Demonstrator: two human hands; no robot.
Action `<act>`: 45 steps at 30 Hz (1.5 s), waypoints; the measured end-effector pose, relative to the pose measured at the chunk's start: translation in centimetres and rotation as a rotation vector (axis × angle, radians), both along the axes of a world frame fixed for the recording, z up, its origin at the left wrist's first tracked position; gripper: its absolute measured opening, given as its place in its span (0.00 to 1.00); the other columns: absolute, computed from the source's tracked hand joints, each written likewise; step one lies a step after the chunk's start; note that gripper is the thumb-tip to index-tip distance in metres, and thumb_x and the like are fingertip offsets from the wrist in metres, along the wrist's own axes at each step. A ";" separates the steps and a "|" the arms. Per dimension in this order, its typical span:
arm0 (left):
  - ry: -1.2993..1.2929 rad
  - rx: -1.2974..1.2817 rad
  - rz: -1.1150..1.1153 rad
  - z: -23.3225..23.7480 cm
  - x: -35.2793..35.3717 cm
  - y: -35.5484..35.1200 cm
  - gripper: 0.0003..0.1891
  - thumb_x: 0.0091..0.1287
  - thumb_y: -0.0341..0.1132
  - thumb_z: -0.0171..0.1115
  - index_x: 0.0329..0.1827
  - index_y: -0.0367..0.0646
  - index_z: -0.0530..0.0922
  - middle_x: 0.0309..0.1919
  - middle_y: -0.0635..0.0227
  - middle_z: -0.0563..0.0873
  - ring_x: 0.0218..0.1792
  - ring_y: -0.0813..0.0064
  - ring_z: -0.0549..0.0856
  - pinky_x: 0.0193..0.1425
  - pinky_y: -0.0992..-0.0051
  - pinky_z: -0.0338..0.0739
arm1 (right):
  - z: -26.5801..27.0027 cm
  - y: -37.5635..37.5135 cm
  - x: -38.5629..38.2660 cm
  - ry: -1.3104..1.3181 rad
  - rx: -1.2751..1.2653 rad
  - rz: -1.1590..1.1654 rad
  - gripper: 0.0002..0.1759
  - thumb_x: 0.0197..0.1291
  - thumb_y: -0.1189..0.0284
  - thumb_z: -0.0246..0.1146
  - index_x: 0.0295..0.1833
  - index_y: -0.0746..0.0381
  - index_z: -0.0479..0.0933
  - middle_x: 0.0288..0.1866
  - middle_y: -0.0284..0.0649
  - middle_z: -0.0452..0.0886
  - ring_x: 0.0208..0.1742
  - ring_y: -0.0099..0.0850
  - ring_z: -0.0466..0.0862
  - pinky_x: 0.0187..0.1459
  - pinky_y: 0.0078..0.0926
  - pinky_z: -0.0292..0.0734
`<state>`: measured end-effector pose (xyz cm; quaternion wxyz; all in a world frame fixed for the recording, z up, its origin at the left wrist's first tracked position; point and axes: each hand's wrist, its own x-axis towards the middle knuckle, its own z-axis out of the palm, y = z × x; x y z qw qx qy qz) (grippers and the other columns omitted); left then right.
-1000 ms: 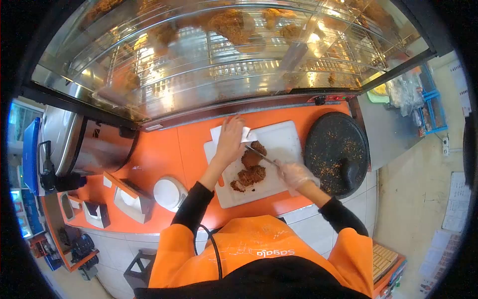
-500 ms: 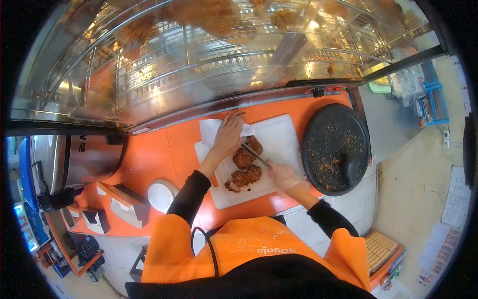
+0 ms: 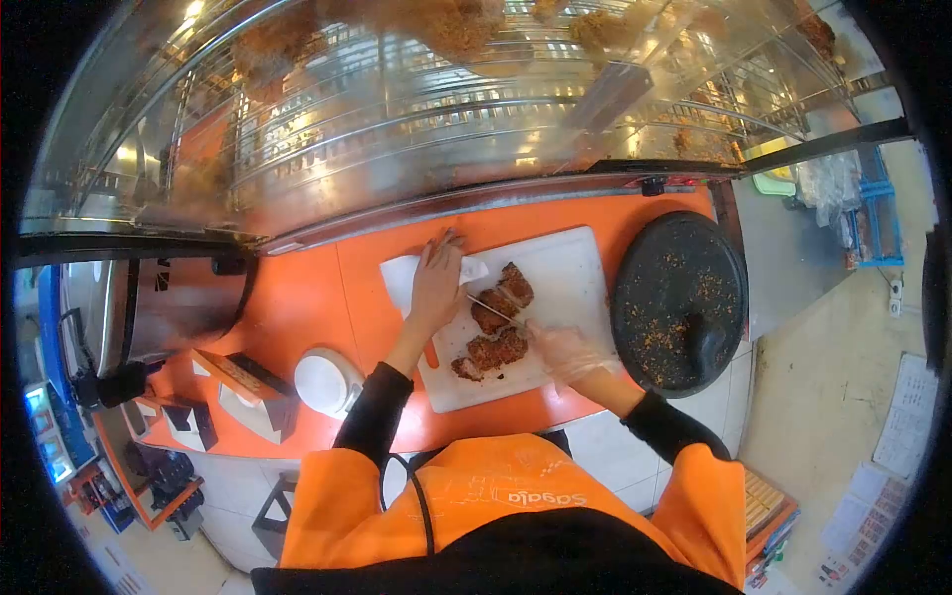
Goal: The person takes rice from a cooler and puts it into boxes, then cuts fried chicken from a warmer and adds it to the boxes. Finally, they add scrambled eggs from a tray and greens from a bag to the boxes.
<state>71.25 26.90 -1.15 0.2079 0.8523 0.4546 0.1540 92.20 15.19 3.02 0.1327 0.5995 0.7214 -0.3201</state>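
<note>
Browned fried chicken lies in cut pieces on a white cutting board, with pale meat showing at some cut edges. My right hand, in a clear plastic glove, is closed on a knife; its handle is hidden. The thin blade slants up and left across the chicken, its far end close to my left hand. Bare, my left hand lies over a white paper sheet at the board's upper left. Its fingers stretch away from me, beside the chicken.
Right of the board stands a round black stone slab with crumbs and a dark pestle. A glass display case borders the orange counter at the back. To the left are a white round container and folded boxes.
The whole view has shifted slightly. My left hand's fingers are closer together over the paper. The blade still lies across the chicken, at a slightly flatter angle.
</note>
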 end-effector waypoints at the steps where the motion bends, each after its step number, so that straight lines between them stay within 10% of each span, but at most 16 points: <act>1: 0.043 -0.006 -0.007 0.1 -0.2 0.2 0.22 0.49 0.24 0.58 0.50 0.36 0.66 0.61 0.55 0.71 0.71 0.57 0.61 0.73 0.56 0.51 | -0.3 0.1 0.1 -0.013 0.039 -0.002 0.18 0.63 0.68 0.49 0.58 0.57 0.68 0.31 0.54 0.81 0.36 0.51 0.83 0.39 0.47 0.77; 12: -0.147 0.167 0.178 2.4 -1.3 -0.1 0.19 0.49 0.22 0.56 0.47 0.34 0.67 0.56 0.48 0.72 0.66 0.50 0.66 0.70 0.53 0.55 | 6.4 3.8 0.7 0.046 0.004 0.106 0.17 0.67 0.60 0.47 0.54 0.56 0.71 0.30 0.53 0.80 0.35 0.52 0.81 0.40 0.50 0.75; 27: -0.039 0.112 0.197 -0.8 -2.7 -2.0 0.23 0.44 0.25 0.63 0.46 0.36 0.69 0.47 0.49 0.75 0.55 0.50 0.72 0.64 0.54 0.61 | -0.9 3.7 1.1 0.005 -0.009 0.258 0.17 0.67 0.62 0.46 0.58 0.55 0.68 0.32 0.51 0.81 0.35 0.52 0.82 0.38 0.48 0.76; 35: -0.213 0.138 0.031 2.7 1.7 2.0 0.22 0.44 0.28 0.62 0.45 0.37 0.70 0.38 0.53 0.74 0.43 0.52 0.73 0.53 0.58 0.65 | 6.6 0.0 1.1 -0.038 0.033 -0.144 0.16 0.65 0.62 0.49 0.52 0.57 0.72 0.34 0.53 0.81 0.35 0.53 0.81 0.37 0.50 0.75; 45: -0.052 -0.037 -0.115 -3.4 5.7 4.4 0.24 0.60 0.34 0.56 0.58 0.33 0.65 0.62 0.46 0.69 0.66 0.49 0.66 0.68 0.56 0.59 | 4.0 0.8 2.5 -0.133 -0.074 -0.304 0.19 0.65 0.64 0.46 0.60 0.54 0.70 0.35 0.52 0.82 0.37 0.51 0.83 0.38 0.50 0.77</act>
